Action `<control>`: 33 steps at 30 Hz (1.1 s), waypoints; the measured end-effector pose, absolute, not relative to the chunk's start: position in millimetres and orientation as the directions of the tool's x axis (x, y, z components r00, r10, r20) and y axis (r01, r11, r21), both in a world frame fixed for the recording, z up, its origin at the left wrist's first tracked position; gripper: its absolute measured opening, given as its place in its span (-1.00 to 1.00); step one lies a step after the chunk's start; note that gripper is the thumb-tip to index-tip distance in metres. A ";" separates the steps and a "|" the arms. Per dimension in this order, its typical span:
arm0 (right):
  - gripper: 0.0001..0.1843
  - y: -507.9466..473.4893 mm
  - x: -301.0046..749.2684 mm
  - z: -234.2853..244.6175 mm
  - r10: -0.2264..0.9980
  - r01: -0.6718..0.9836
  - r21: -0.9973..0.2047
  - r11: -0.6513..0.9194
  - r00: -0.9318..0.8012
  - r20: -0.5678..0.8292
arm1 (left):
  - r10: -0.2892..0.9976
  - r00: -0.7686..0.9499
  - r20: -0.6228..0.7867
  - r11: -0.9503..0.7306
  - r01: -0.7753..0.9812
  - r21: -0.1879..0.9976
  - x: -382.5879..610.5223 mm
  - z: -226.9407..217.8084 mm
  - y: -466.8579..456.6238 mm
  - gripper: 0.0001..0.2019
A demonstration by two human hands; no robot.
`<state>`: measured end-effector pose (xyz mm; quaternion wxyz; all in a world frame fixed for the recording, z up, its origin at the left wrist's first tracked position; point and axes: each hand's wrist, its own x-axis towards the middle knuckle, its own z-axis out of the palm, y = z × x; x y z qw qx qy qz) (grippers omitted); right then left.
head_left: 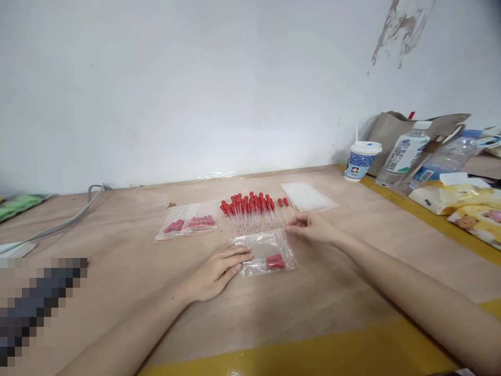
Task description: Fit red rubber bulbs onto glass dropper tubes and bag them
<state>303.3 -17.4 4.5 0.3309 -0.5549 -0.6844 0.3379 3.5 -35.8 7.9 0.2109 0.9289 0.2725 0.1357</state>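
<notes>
A clear zip bag (254,241) lies flat in front of me, with red-bulbed droppers (275,260) inside it. My left hand (219,269) rests on the bag's left side with its fingers stretched out. At the bag's upper right corner is my right hand (309,227), its fingers curled together. I cannot make out what, if anything, they pinch. Just behind the bag lies a pile of loose droppers (250,206) with red bulbs and clear stems. Two red bulbs (282,202) sit at the pile's right edge, close to my right hand.
Filled bags (188,222) of red-bulbed droppers overlap to the left. Flat translucent bags (307,196) are stacked behind my right hand. A lidded paper cup (362,161), a plastic bottle (407,154) and yellow tissue packs (457,194) stand at the right. A grey cable (84,209) runs along the left.
</notes>
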 end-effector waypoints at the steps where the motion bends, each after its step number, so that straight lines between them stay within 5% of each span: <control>1: -0.80 -8.5 306.2 8.5 0.992 0.651 -0.751 0.114 -0.036 0.118 | 0.567 0.812 0.138 -0.761 0.453 0.464 3.8 7.9 -36.0 -0.64; 4: -0.82 17.1 306.5 17.9 0.956 0.860 -0.498 -0.107 0.226 0.186 | 0.569 0.806 0.160 -0.767 0.452 0.455 4.5 7.1 -36.6 -0.64; 7: -0.73 37.3 295.7 18.6 0.932 0.886 -0.380 -0.265 0.337 0.134 | 0.565 0.808 0.166 -0.773 0.448 0.450 4.6 6.0 -36.5 -0.64; 16: -0.45 41.6 278.4 17.8 0.950 0.853 -0.483 -0.196 0.287 0.122 | 0.565 0.807 0.172 -0.773 0.444 0.454 4.3 5.8 -36.2 -0.64; 20: -0.41 16.8 296.1 13.7 0.938 0.578 -0.805 0.132 0.189 0.290 | 0.550 0.813 0.189 -0.782 0.422 0.458 4.0 5.6 -35.6 -0.64; 23: -0.45 -3.9 300.1 -0.7 0.917 0.268 -0.936 0.227 0.264 0.298 | 0.549 0.813 0.194 -0.782 0.418 0.463 4.0 5.3 -35.0 -0.64; 28: -0.43 -25.3 283.6 -17.3 0.899 -0.036 -0.970 0.239 0.386 0.207 | 0.551 0.812 0.193 -0.779 0.417 0.468 3.9 4.4 -34.9 -0.64; 33: -0.52 -38.4 269.1 -20.8 0.977 -0.222 -0.970 0.101 0.207 0.054 | 0.568 0.802 0.184 -0.773 0.442 0.455 2.2 3.7 -36.2 -0.62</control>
